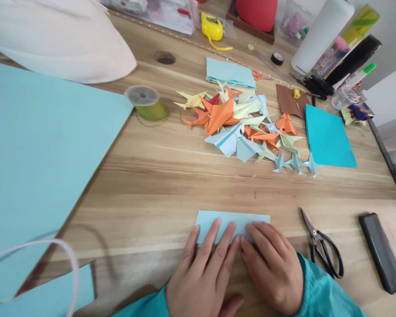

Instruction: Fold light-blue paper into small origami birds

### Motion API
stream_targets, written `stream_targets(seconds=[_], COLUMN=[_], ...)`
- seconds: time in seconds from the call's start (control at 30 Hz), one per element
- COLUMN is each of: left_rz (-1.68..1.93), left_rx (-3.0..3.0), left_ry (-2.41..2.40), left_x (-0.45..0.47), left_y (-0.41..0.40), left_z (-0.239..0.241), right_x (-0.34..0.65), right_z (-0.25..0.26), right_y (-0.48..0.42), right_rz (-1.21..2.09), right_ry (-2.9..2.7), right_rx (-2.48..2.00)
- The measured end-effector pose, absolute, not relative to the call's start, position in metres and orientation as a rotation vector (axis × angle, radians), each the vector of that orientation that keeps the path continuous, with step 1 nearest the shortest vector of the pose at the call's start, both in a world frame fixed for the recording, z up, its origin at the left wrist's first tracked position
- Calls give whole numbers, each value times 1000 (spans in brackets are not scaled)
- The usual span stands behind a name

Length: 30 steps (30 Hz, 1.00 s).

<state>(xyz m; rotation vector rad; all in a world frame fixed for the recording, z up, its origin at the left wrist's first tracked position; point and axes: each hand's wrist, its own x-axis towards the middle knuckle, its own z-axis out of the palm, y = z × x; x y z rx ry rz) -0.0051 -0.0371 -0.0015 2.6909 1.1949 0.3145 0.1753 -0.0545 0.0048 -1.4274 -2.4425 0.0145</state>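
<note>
Pale-blue paper strip (232, 220), flat and rectangular, lies on the wood-grain bench (158, 185) near its 6 o'clock edge. Spread flat, left hand (203, 273) and right hand (272, 268) press its lower edge; black scissors (323, 251) at 3 o'clock.

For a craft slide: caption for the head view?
Left hand and right hand press light-blue paper flat on a wooden table near origami pile.

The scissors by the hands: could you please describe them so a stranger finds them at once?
On the wooden table, look at the near edge, just right of the right hand pressing pale blue paper. The scissors lie shut, tips pointing away; looped black handles distinguish them from the flat black case alongside.
</note>
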Motion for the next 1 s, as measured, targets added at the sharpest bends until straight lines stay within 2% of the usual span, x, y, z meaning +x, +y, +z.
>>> stream_targets(seconds=[0.53,1.0], left_rz=[337,409], left_rx=[2713,2760], left_ry=[1191,1152], left_x=[-5,-5], left_y=[-37,-36], left_z=[-2,-11], right_x=[170,161], right_z=[11,16], right_y=[-53,-60], right_rz=[-29,-250], right_ry=[-2492,-2497], right_rx=[-1420,-1471])
